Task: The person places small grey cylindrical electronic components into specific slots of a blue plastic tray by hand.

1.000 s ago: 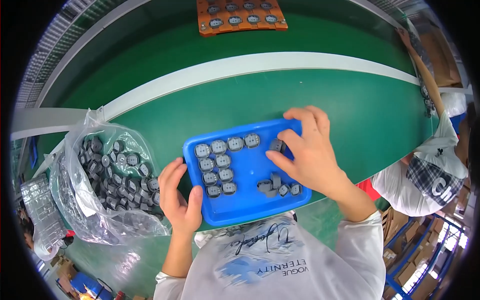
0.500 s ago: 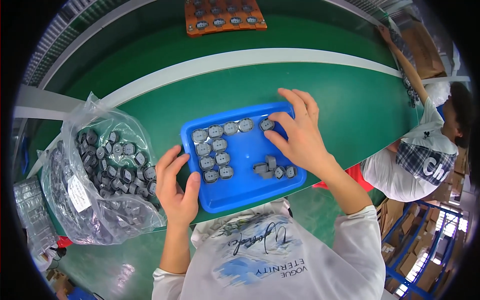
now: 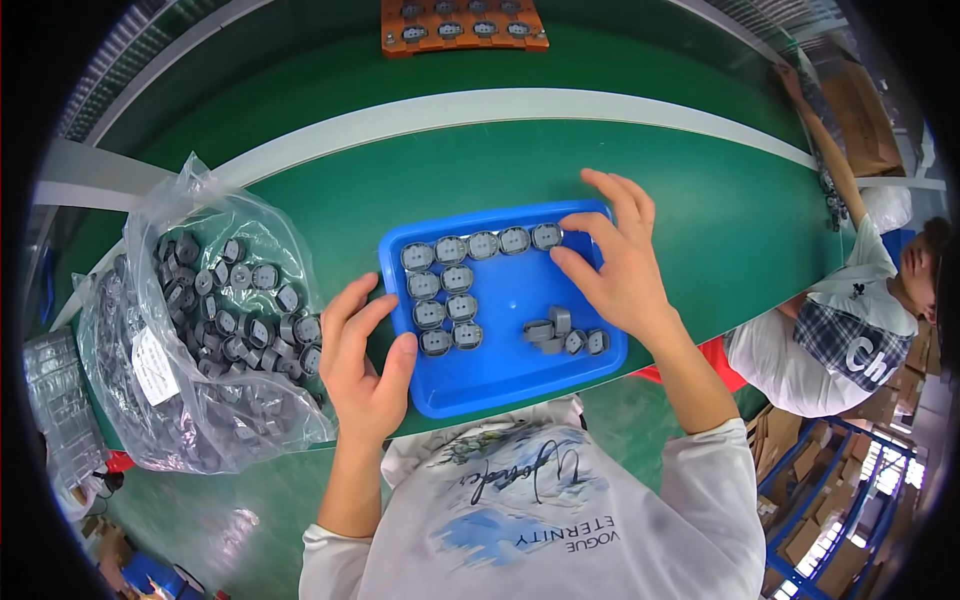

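Observation:
A blue plastic tray [image 3: 490,385] lies on the green table in front of me. Small round grey plastic parts [image 3: 482,245] stand in it, lined along the far wall and in two columns down the left. A few more grey parts [image 3: 552,334] lie loosely in the near right corner. My right hand [image 3: 625,270] is over the tray's right side, thumb and index finger apart beside the last part [image 3: 546,236] of the far row; whether they touch it I cannot tell. Along the tray's left rim is my left hand [image 3: 365,365], open with fingers spread, holding nothing.
To the left stands an open clear plastic bag [image 3: 240,400] full of similar grey parts. An orange fixture [image 3: 465,40] holding grey parts sits beyond the white rail [image 3: 480,105]. Another person [image 3: 830,330] works at the right end of the table.
The part by my right fingertips has shifted left against the end of the far row. My right fingers have drawn slightly away from it. The whole view has shifted a little.

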{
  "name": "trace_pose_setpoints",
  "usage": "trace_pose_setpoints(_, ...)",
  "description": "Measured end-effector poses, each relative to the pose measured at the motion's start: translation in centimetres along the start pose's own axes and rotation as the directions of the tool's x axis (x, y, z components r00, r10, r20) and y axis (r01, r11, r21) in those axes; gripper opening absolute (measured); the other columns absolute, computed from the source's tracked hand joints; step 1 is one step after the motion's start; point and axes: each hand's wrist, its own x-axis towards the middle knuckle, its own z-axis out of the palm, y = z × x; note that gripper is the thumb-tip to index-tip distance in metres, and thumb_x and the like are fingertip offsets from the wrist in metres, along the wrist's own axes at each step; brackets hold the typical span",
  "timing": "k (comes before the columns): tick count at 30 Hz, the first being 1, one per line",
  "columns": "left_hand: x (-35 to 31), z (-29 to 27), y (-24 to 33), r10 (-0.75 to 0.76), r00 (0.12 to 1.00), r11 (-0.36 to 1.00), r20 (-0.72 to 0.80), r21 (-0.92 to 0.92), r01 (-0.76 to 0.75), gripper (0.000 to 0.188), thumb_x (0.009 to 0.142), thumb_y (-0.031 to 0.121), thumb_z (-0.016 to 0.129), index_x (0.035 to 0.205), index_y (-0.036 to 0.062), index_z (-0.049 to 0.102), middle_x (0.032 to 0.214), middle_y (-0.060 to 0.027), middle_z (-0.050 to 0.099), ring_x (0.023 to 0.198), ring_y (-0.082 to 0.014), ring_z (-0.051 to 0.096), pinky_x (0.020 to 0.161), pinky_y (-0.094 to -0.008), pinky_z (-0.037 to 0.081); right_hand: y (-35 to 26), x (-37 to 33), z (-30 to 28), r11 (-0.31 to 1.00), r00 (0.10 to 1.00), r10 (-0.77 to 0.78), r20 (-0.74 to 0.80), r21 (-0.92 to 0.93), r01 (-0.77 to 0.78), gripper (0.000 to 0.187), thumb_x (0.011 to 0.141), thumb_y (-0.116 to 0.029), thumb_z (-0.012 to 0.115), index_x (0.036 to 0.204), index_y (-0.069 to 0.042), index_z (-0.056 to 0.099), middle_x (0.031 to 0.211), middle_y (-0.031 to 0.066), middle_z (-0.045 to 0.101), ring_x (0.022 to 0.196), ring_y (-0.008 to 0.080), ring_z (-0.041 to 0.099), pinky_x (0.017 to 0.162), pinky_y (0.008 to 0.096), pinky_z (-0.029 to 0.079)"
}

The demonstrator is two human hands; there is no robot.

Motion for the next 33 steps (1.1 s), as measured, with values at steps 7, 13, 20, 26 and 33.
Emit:
trace_pose_setpoints(7, 0.1, 0.2, 0.1, 0.007, 1.0, 1.0, 0.009, 0.01, -0.007, 0.036, 0.089, 0.016, 0.07, 0.119, -0.0051, 0.067, 0.139, -0.0229, 0.056, 0.128, -0.0324, 0.055, 0.108, -0.041, 0.042, 0.1, 0.1, 0.1, 1.0, 1.0, -0.001, -0.012, -0.004, 0.001, 0.029, 0.08, -0.016, 0.081, 0.105, -0.007, 0.069, 0.149, 0.0151, 0.047, 0.139, 0.0412, 0.036, 0.112, 0.052, 0.037)
trace_pose_setpoints(13, 0.0, 0.3, -0.1, 0.038, 0.999, 0.999, -0.038, 0.02, -0.037, 0.035, 0.083, 0.015, 0.077, 0.114, -0.0004, 0.07, 0.134, -0.0208, 0.061, 0.12, -0.0344, 0.059, 0.099, -0.0421, 0.048, -0.9, 0.0, -0.5, 0.994, 0.995, -0.1, 0.013, -0.053, 0.1, 0.031, 0.079, -0.02, 0.082, 0.105, -0.008, 0.073, 0.152, 0.0182, 0.043, 0.141, 0.0438, 0.033, 0.114, 0.0584, 0.03)
trace_pose_setpoints(20, 0.1, 0.3, 0.2, 0.048, 0.998, 0.999, -0.034, 0.007, -0.048, 0.035, 0.082, 0.014, 0.077, 0.113, -0.0002, 0.07, 0.134, -0.0206, 0.06, 0.119, -0.0346, 0.059, 0.1, -0.0426, 0.048, -1.7, 0.3, -1.5, 0.982, 0.991, -0.104, 0.086, -0.15, 0.116, 0.031, 0.08, -0.022, 0.081, 0.107, -0.009, 0.076, 0.157, 0.0199, 0.038, 0.146, 0.0454, 0.027, 0.118, 0.0611, 0.024)
trace_pose_setpoints(26, 0.4, 0.6, 0.6, 0.133, 0.986, 0.99, -0.102, 0.06, -0.128, 0.033, 0.081, 0.012, 0.076, 0.111, -0.0009, 0.07, 0.126, -0.0197, 0.064, 0.112, -0.0339, 0.06, 0.096, -0.0426, 0.048, -1.0, -0.3, -3.6, 0.999, 0.999, -0.037, 0.001, -0.009, 0.037, 0.039, 0.079, -0.018, 0.08, 0.116, -0.008, 0.072, 0.153, 0.0188, 0.044, 0.142, 0.0424, 0.035, 0.116, 0.0542, 0.031)
trace_pose_setpoints(33, 3.2, 2.5, 7.1, 0.32, 0.877, 0.891, 0.36, 0.201, -0.408, 0.035, 0.073, 0.003, 0.076, 0.108, 0.0018, 0.072, 0.107, -0.0111, 0.064, 0.1, -0.0343, 0.056, 0.087, -0.0437, 0.047, -2.4, -2.6, -6.2, 0.948, 0.907, -0.29, 0.306, 0.221, 0.229, 0.035, 0.081, -0.01, 0.071, 0.116, -0.005, 0.069, 0.118, 0.0136, 0.065, 0.109, 0.0338, 0.061, 0.095, 0.0439, 0.049)
